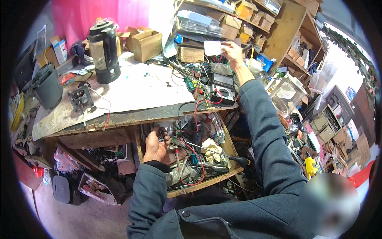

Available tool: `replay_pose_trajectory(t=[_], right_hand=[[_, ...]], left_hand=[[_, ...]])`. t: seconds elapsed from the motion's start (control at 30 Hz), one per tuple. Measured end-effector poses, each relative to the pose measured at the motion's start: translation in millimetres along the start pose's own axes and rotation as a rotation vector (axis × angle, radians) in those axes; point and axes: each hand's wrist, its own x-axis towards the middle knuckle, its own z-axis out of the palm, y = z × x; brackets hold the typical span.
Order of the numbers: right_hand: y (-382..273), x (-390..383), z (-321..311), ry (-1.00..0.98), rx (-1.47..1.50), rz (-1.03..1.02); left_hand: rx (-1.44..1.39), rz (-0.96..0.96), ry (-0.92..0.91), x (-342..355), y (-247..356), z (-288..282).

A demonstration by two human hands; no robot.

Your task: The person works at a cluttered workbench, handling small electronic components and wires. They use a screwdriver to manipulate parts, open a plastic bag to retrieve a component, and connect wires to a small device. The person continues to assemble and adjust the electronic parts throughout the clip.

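My right hand (234, 53) is raised at the back of the bench, its fingers closed on a small white card or paper (213, 48). My left hand (156, 144) is curled over an open drawer (203, 177), around something dark, perhaps wire, that I cannot make out. The drawer holds jumbled tools, red and black leads, and a long screwdriver (238, 160). Below my right hand, an analog multimeter (222, 94) with plugged leads lies among cables and a green-handled tool (190, 84).
A worn bench (147, 93) carries a blender (103, 53), a dark container (47, 87), a small motor assembly (80, 98) and cardboard boxes (146, 43). Shelves of boxes (246, 14) stand behind. Heaped clutter (326, 135) fills the right; a bin (98, 189) sits on the floor.
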Motion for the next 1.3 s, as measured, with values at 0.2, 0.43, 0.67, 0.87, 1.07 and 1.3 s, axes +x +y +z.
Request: replay_pose_trajectory(t=[0.2,0.43,0.67,0.87,1.07,1.3], right_hand=[[86,15,-74,0.048,-1.229,0.227],[96,0,-46,-0.060,-1.121,0.248],[123,9,-62,0.077,-0.928,0.283],[94,-7,-32,0.071,-0.997,0.285],[105,-7,-43,-0.022,-1.140,0.287],[104,-13,-42,0.099,-1.129,0.274]], left_hand=[[-0.026,-0.026,-0.053,9,-10,2],[-0.043,-0.001,-0.019,6,-3,-5],[-0.044,-0.016,-0.024,4,-7,4],[-0.046,0.006,0.005,2,-1,-2],[0.009,-0.025,-0.012,0,-3,5],[0.012,-0.022,-0.006,1,-4,4]])
